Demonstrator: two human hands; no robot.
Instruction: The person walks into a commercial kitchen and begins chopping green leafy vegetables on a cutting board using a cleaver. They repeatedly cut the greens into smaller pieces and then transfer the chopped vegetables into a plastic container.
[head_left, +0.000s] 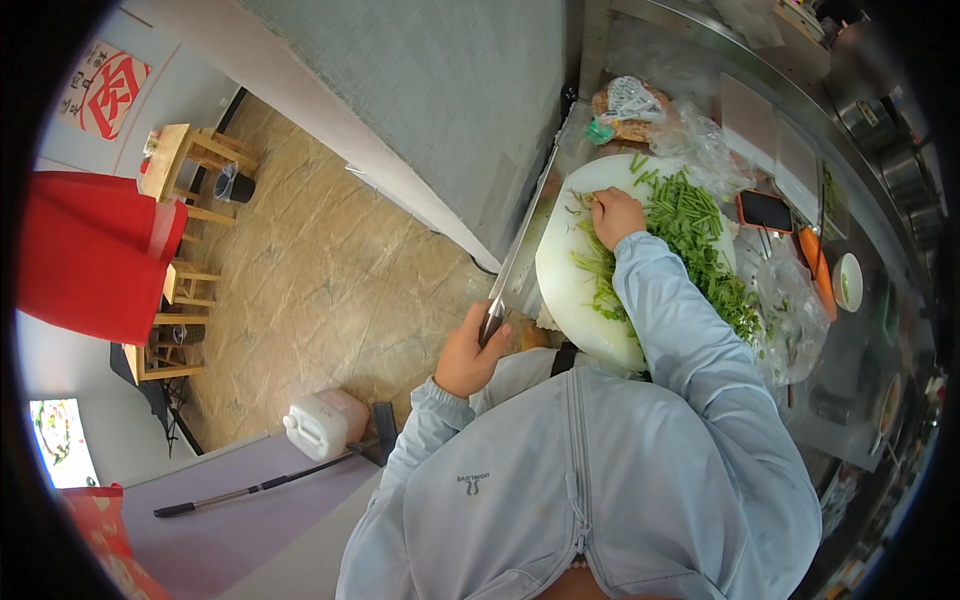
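My left hand (469, 352) is closed around the dark handle of a knife (491, 322), held off the near left edge of a round white cutting board (559, 262). The blade is seen nearly edge-on, so its length is hard to tell. My right hand (619, 216) is over the board, its fingertips at small root ends (580, 201) of greens; whether they pinch any cannot be told. Cut green stems (686, 202) and leafy herbs (694, 259) lie to its right. Paler stems (596, 262) lie below it, partly behind my right sleeve.
Beyond the board lie a bagged brown food (630, 109) and a clear plastic bag (694, 142). A phone (765, 211), a carrot (817, 274), a white bowl (847, 281) and another plastic bag (795, 315) lie to the right. A grey partition (450, 112) rises at the left.
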